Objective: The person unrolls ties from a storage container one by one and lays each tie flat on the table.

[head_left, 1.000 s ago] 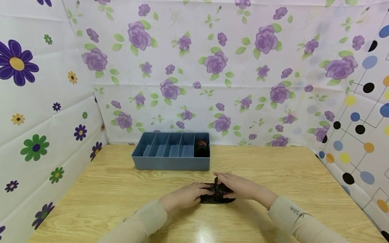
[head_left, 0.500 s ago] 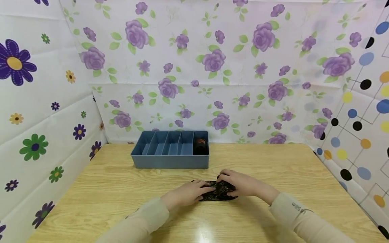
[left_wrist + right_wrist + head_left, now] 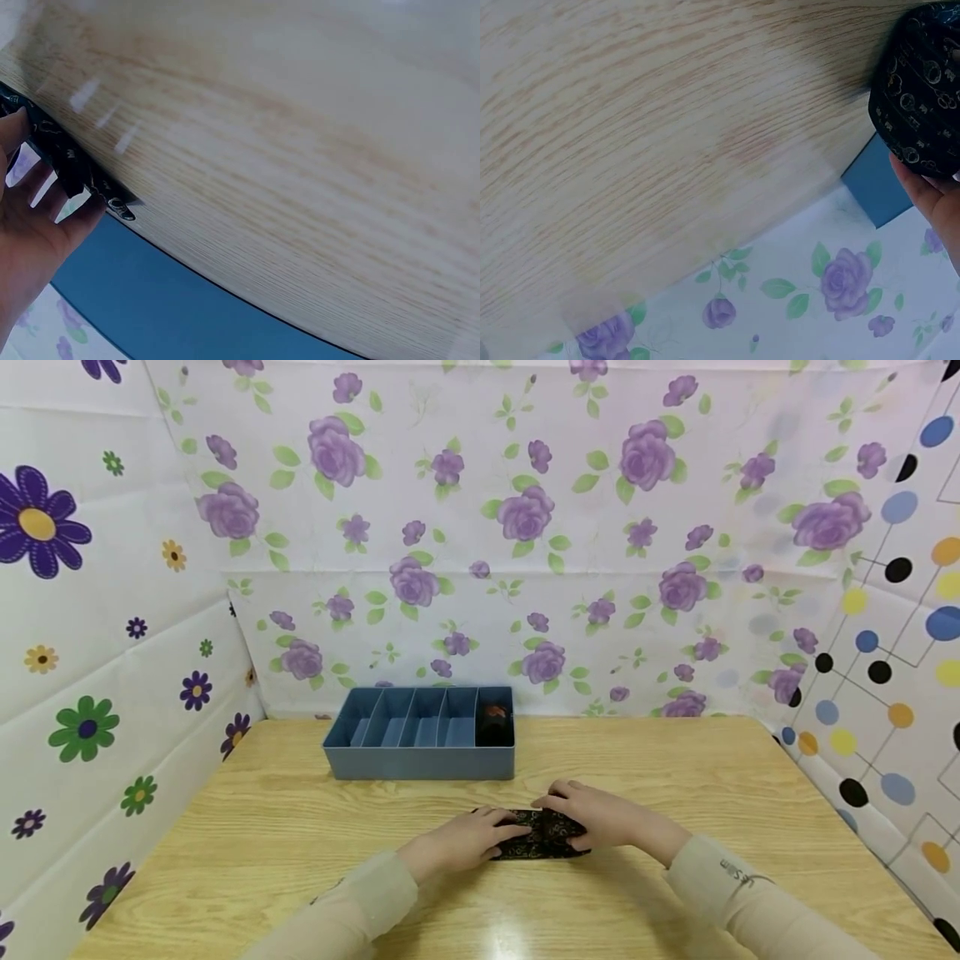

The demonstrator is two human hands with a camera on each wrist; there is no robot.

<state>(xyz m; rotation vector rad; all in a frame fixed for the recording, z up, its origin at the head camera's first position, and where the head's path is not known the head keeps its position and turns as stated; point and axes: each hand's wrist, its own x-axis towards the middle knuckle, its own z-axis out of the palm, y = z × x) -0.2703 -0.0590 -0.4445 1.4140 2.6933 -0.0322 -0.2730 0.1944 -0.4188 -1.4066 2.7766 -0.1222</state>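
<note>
A folded black cloth (image 3: pixel 558 831) with a small light pattern lies on the table in front of the box. Fingertips of my left hand (image 3: pixel 459 842) rest on its left part, fairly straight. At the right end my right hand (image 3: pixel 603 816) curls its fingers and thumb round a fold. In the left wrist view the cloth (image 3: pixel 71 157) forms a thin dark strip along the fingers. Seen from the right wrist, the fabric (image 3: pixel 919 97) bulges up in a rounded fold, a finger against its edge. My palms hide both ends in the head view.
Behind the cloth stands a blue-grey divided box (image 3: pixel 420 764). Its rightmost compartment holds a rolled black item (image 3: pixel 493 727) with a reddish mark. The wooden table (image 3: pixel 262 852) meets flower-printed sheeting (image 3: pixel 465 527) at the back and patterned sheets at both sides.
My right hand shifts slightly right, and the fold under it settles flatter and wider. The left hand stays on the cloth. The head view shifts a little.
</note>
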